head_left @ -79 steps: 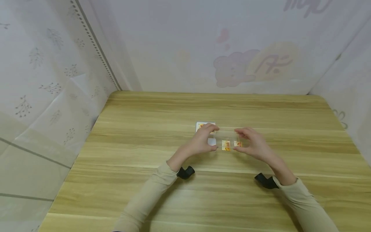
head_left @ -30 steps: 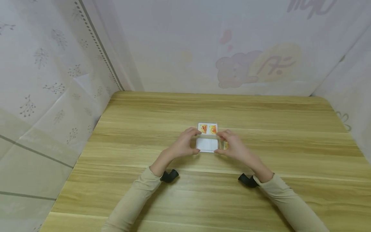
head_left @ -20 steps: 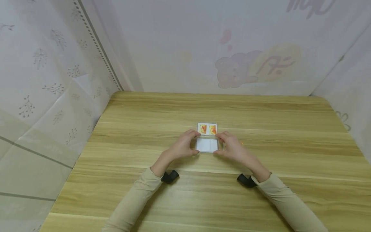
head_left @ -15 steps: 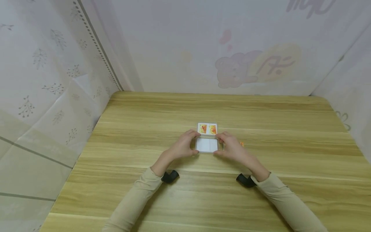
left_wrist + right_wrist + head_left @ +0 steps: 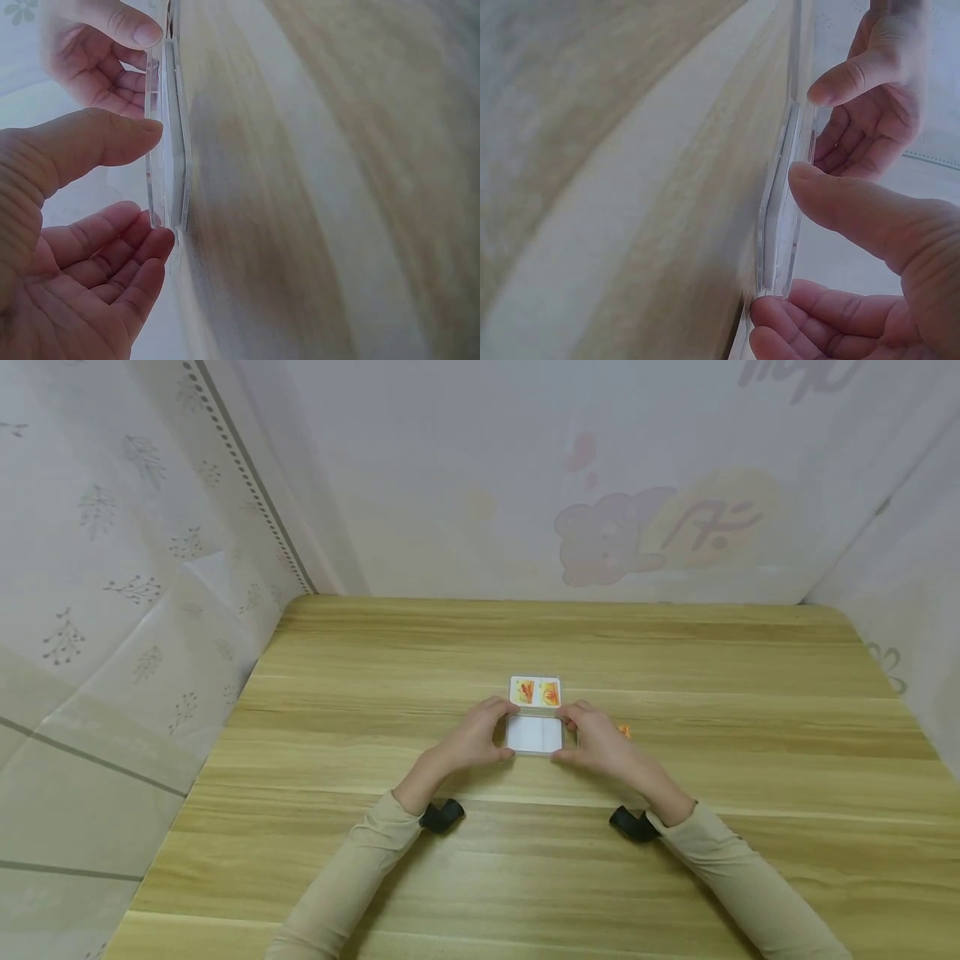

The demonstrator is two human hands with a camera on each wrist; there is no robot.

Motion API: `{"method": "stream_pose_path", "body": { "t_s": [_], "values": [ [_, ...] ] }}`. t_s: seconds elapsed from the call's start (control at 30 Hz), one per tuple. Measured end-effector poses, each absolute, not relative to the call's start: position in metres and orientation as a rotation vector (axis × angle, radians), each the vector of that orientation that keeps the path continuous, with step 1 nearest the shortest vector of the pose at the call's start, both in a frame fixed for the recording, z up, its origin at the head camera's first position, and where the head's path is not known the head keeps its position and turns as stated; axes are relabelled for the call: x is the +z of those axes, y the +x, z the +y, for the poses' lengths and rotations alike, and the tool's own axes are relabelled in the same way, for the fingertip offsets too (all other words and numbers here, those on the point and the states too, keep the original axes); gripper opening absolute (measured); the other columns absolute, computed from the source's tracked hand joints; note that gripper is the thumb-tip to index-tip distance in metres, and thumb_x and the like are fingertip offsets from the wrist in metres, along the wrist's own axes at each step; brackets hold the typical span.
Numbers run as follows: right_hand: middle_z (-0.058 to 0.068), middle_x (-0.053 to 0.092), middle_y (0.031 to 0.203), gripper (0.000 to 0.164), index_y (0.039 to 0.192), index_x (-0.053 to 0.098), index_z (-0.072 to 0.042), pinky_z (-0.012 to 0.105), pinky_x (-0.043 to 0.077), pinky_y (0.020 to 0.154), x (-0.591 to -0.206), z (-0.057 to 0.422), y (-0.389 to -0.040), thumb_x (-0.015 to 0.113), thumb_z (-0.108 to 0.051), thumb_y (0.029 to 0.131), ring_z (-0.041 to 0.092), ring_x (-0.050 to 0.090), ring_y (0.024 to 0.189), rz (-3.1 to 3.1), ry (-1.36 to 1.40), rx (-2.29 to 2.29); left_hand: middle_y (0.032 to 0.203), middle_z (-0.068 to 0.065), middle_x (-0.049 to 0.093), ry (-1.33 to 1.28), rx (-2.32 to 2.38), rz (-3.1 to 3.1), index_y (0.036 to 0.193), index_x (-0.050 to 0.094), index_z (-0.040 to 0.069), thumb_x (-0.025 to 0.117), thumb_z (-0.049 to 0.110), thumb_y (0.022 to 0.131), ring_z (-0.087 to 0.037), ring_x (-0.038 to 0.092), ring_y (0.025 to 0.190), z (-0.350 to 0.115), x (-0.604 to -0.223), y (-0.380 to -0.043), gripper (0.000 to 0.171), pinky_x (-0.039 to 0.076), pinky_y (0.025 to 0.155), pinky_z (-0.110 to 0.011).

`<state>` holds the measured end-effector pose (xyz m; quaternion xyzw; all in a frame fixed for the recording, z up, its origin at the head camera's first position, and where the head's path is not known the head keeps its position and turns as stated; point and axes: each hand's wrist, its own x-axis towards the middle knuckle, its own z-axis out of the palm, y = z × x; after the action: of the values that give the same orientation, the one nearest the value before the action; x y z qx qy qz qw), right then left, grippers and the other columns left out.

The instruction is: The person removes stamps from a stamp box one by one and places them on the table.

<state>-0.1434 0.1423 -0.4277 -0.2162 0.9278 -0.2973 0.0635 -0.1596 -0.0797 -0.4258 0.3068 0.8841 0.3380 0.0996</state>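
Note:
A clear plastic cover (image 5: pixel 152 180) lies over a shallow clear case (image 5: pixel 186 150) with a white, flat card-like filling (image 5: pixel 535 735). The left hand (image 5: pixel 472 733) pinches the cover's left end between thumb and fingers. At the opposite end the right hand (image 5: pixel 603 743) pinches it the same way. In the wrist views the cover's edge stands slightly apart from the case's edge. Just behind, a second clear piece holds a white card (image 5: pixel 538 680) with two orange-yellow pictures. An orange printed piece (image 5: pixel 626 731) shows past the right hand, mostly hidden by it.
The case rests on a wood-grain table (image 5: pixel 375 693) with curtains behind (image 5: pixel 450 485) and at both sides. A black curved mount (image 5: pixel 442 816) sits at the left wrist and another black mount (image 5: pixel 633 823) at the right.
Both hands carried the clear cover leftward from above the orange printed pieces to over the white-filled case. During the last half second they have hardly moved.

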Motion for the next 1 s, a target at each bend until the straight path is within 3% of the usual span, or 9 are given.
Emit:
{"method": "stream_pose_path", "body": {
  "t_s": [0.53,1.0],
  "values": [
    [0.016,0.058,0.098,0.057,0.112,0.056,0.011,0.034,0.051,0.074,-0.4226,0.1381,-0.1431,0.084,-0.015,0.069,0.026,0.056,0.088,2.777,-0.621,-0.858,0.120,-0.018,0.054,0.897,0.989,2.610,0.121,0.052,-0.010,0.078,0.000,0.070,-0.030,0.051,0.113,-0.0799,-0.4268,-0.1609,0.058,0.041,0.099,-0.039],
    [0.016,0.057,0.098,0.059,0.112,0.056,0.013,0.031,0.049,0.070,-0.4205,0.1357,-0.1433,0.084,-0.014,0.068,0.023,0.054,0.084,2.798,-0.634,-0.809,0.120,-0.017,0.054,0.871,0.984,2.596,0.120,0.052,-0.008,0.078,0.000,0.070,-0.029,0.050,0.112,-0.0796,-0.4274,-0.1622,0.057,0.040,0.099,-0.038]
  ]
}}
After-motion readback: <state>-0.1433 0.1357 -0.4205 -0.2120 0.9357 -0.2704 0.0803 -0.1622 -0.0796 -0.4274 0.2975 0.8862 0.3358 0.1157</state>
